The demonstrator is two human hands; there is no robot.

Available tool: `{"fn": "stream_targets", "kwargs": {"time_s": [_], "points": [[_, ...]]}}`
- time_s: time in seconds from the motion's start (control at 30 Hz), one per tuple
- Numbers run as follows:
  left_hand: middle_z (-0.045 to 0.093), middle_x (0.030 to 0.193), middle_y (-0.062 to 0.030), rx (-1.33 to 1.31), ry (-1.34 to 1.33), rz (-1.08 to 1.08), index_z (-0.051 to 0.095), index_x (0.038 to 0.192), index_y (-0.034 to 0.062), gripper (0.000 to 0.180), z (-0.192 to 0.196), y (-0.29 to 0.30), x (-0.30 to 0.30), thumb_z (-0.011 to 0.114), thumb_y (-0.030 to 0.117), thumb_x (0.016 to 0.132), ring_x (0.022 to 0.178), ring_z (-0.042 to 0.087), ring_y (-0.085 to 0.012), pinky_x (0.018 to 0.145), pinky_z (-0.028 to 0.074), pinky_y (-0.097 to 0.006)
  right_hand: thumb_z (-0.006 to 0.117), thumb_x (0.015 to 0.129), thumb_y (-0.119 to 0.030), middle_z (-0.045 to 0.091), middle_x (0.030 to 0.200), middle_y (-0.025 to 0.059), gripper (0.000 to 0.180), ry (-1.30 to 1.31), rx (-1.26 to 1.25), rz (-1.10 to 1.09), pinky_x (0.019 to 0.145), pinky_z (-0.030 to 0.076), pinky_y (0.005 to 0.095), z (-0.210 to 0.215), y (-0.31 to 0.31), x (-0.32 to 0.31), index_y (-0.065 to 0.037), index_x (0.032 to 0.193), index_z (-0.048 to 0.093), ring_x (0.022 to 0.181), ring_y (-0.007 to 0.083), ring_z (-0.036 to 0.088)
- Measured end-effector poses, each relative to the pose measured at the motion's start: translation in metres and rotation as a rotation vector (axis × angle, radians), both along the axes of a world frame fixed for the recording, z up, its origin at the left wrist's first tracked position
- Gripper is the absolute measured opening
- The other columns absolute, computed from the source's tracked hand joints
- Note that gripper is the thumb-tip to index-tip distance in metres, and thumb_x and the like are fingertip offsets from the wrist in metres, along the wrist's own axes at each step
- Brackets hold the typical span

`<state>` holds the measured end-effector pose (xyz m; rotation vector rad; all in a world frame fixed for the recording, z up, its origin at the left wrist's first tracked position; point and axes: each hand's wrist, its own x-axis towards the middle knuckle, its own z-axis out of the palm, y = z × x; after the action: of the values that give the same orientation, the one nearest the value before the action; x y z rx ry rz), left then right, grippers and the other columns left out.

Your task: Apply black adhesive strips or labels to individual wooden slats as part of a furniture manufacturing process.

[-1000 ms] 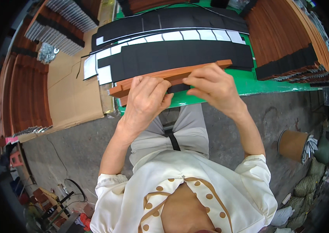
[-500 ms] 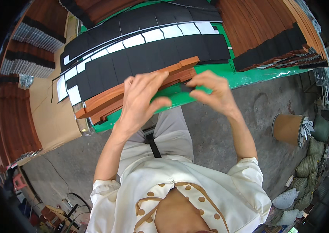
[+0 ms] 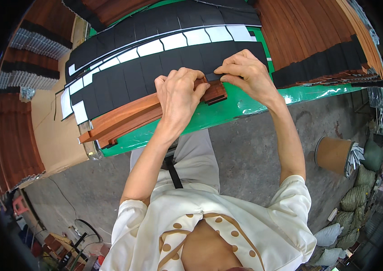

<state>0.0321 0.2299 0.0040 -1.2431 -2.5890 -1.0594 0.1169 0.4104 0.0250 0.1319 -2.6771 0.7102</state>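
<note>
My left hand (image 3: pixel 178 95) is closed around a reddish-brown wooden moulding (image 3: pixel 123 112) near its right end, thumb in front and fingers over the top. A second brown wooden moulding (image 3: pixel 135 124) lies under it along the table's front edge. My right hand (image 3: pixel 249 74), thumb and fingers pinched, has a small black piece (image 3: pixel 214 77) at the held moulding's right end. Whether the piece touches the wood is hard to make out. Right behind the mouldings runs a row of overlapping black strips (image 3: pixel 155 67), with white sheets (image 3: pixel 151 48) showing beyond it.
Stacks of brown mouldings with black ends (image 3: pixel 309 40) stand at the right of the green tabletop (image 3: pixel 264 106), with more stacks (image 3: pixel 17 135) at the left. A brown drum (image 3: pixel 334 151) holding white strips stands on the floor at the right, near several sacks (image 3: pixel 356 196).
My right hand has moved up and brought the black piece to the moulding's end. My left hand has slid right and now grips the moulding near that end.
</note>
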Motion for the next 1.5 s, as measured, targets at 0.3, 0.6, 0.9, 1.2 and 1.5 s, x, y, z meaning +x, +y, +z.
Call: {"fn": "stream_targets", "kwargs": {"time_s": [0.3,0.6,0.9,1.2,1.5], "points": [[0.065,0.081,0.0000,0.006,0.004,-0.001,0.069,0.087,0.0094,0.020,-0.0003,-0.0002,0.0000,0.075,0.023,0.073,0.074,0.056,-0.0171,0.076,0.033,-0.034,0.073,0.071,-0.014,0.062,0.084,-0.0026,0.020,-0.005,0.024,0.006,0.070,0.050,0.0318,-0.0023,0.0044,-0.0049,-0.014,0.091,0.072,0.081,0.0180,0.054],[0.065,0.081,0.0002,0.026,0.004,0.006,0.070,0.087,0.0091,0.021,-0.0020,-0.0002,0.0000,0.075,0.023,0.073,0.074,0.056,-0.0167,0.076,0.033,-0.034,0.072,0.072,-0.015,0.062,0.085,-0.0032,0.019,-0.021,0.032,0.009,0.071,0.051,0.0317,-0.0035,0.0049,-0.0063,-0.014,0.090,0.072,0.082,0.0172,0.054],[0.065,0.080,0.0005,0.038,0.018,0.005,0.070,0.087,0.0091,0.020,-0.0023,-0.0002,0.0000,0.076,0.022,0.073,0.074,0.056,-0.0166,0.076,0.033,-0.035,0.072,0.072,-0.015,0.063,0.085,-0.0037,0.018,-0.014,0.025,0.007,0.071,0.052,0.0316,-0.0041,0.0049,-0.0060,-0.014,0.090,0.072,0.084,0.0171,0.055],[0.065,0.080,0.0009,0.029,0.017,0.000,0.069,0.087,0.0100,0.020,-0.0021,0.0004,0.0009,0.076,0.022,0.072,0.075,0.056,-0.0167,0.077,0.033,-0.035,0.072,0.073,-0.017,0.062,0.084,-0.0041,0.016,-0.022,0.056,0.006,0.071,0.052,0.0319,-0.0039,0.0057,-0.0062,-0.014,0.089,0.072,0.083,0.0172,0.055],[0.066,0.083,0.0004,0.078,0.034,-0.050,0.070,0.089,0.0088,0.022,-0.0026,-0.0010,-0.0031,0.074,0.024,0.074,0.076,0.056,-0.0161,0.081,0.033,-0.035,0.075,0.068,-0.012,0.063,0.084,0.0000,0.020,-0.004,0.026,0.027,0.070,0.048,0.0297,-0.0046,0.0071,-0.0090,-0.010,0.088,0.073,0.081,0.0174,0.054]]}}
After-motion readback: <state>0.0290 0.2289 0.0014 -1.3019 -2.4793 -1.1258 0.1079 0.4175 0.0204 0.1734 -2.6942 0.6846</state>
